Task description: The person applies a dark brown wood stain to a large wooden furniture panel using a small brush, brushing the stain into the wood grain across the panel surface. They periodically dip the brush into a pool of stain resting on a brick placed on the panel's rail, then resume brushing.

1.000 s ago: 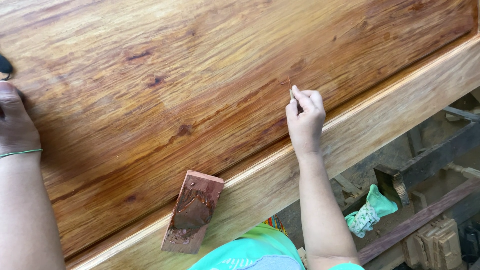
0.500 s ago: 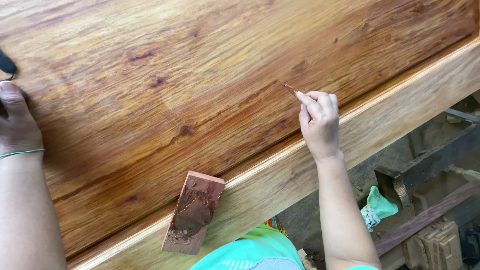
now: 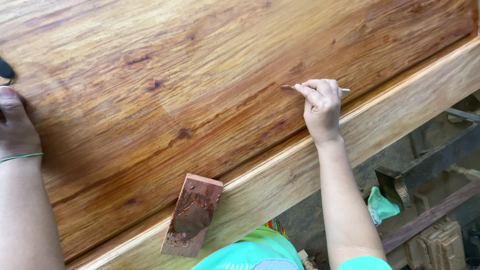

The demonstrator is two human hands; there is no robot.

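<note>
From the head camera we look down on a large, glossy golden-brown wooden panel (image 3: 200, 90) with strong grain, framed along its lower edge by a paler raised wooden rail (image 3: 310, 175) that runs from seven o'clock up to two o'clock.

Our right hand (image 3: 322, 107) sits just right of centre, fingers pinched shut around a thin, pale stick-like applicator (image 3: 315, 88) whose dark tip touches the panel, pointing toward nine o'clock. Our left hand (image 3: 15, 125), with a thin green band at the wrist, lies at the nine o'clock edge, fingers resting on the wood; it appears to hold nothing, though part of it is out of frame.

At six o'clock a small rectangular reddish wooden block (image 3: 192, 215) smeared with dark brown paste lies tilted across the rail, one end overhanging our side.

We judge the risks as follows. The fine tip could skid along the grain and scratch or smear the gloss if pressed too hard. The overhanging block could be knocked off by our right forearm, dropping paste. Paste left proud of the surface might dry as a visible blotch.

At four o'clock, below the rail, a crumpled green cloth (image 3: 382, 207) lies among dark timber offcuts.
</note>
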